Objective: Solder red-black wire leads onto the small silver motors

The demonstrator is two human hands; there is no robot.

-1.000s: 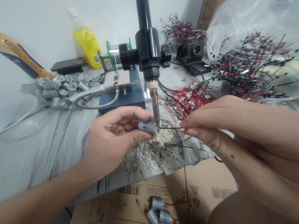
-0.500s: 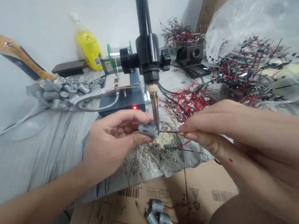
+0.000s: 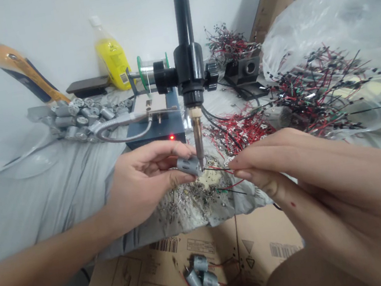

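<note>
Between the thumb and fingers of my left hand (image 3: 146,183) is a small silver electric motor (image 3: 187,166), lying on its side with its end facing right. The tip of a vertical soldering iron (image 3: 199,144) comes down at that end of the motor. My right hand (image 3: 289,181) pinches thin wires, a black wire (image 3: 216,169) and a red one beside it. The black wire's far end reaches the iron's tip at the motor; the exact contact is too small to make out.
Behind the iron stands a blue solder feeder (image 3: 153,132) with a solder spool (image 3: 147,73). Loose motors (image 3: 82,116) are heaped at left, red wires (image 3: 242,128) and black-red leads (image 3: 318,90) at right. Below, wired motors (image 3: 202,280) lie on cardboard (image 3: 142,274). Solder scraps (image 3: 199,199) litter the covering.
Almost nothing differs. Both hands keep their hold at the iron's tip, and the view has shifted very slightly.
</note>
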